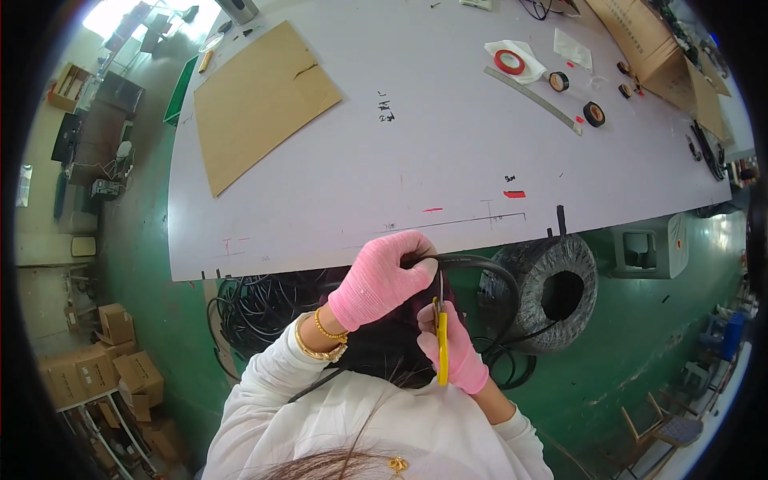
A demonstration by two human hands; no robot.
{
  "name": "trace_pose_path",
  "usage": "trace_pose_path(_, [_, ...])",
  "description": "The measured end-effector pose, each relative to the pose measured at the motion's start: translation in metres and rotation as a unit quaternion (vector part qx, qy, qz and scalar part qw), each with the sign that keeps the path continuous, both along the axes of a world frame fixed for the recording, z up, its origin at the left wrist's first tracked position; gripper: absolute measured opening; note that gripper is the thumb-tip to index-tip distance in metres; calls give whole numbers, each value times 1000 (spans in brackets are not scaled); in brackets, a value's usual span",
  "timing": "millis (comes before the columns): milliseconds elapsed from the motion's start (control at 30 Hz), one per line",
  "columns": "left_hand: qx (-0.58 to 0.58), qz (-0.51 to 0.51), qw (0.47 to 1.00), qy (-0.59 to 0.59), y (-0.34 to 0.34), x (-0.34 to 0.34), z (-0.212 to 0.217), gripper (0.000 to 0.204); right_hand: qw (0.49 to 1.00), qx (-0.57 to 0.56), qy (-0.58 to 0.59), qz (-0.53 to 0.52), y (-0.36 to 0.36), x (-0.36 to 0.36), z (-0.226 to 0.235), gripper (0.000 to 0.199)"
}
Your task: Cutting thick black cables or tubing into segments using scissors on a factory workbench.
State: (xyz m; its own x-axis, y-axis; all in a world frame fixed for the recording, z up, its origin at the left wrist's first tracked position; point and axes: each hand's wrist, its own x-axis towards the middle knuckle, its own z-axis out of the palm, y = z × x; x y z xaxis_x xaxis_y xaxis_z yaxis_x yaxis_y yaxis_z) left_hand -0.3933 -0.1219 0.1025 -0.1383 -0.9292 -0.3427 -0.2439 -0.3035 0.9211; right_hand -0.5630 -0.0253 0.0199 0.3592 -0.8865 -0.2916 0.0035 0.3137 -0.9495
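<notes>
My left hand point(382, 278), in a pink knitted glove, is closed around a thick black cable point(472, 262) just off the table's near edge. From that grip the cable bends right and down. Close beside it, my pink-gloved right hand point(456, 348) grips a yellow-handled cutting tool point(442, 344). Its narrow metal end points up against the cable by my left fingers; whether it is scissors or pliers I cannot tell. My right fingertips are partly hidden behind the tool.
The pale table point(360, 176) holds a cardboard sheet point(260, 108), a metal ruler point(532, 98), a red tape roll point(509, 62) and black tape rolls point(594, 114). Below its edge are a wrapped cable coil point(580, 256), loose black cables point(248, 312) and a grey-white stool point(676, 248).
</notes>
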Motion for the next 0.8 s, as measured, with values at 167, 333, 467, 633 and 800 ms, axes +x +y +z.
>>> trace_pose_path(167, [-17, 9, 1000, -6, 3, 0, 1, 5, 980, 115, -162, -23, -4, 4, 2, 18])
trace_pose_path(333, [-22, 9, 1000, -11, 3, 0, 2, 4, 702, 433, -563, -54, -16, 1, 5, 17])
trace_pose_path(467, [-20, 9, 1000, 4, 4, 1, 1, 4, 533, 603, -563, -189, -25, 2, 21, 21])
trace_pose_path(633, [-25, 15, 1000, -13, 4, -2, 2, 5, 995, 87, -20, 37, -21, 4, 34, 11])
trace_pose_path(800, [-30, 24, 999, -17, 4, -2, -1, 5, 985, 155, -67, 38, -26, 3, 41, 5])
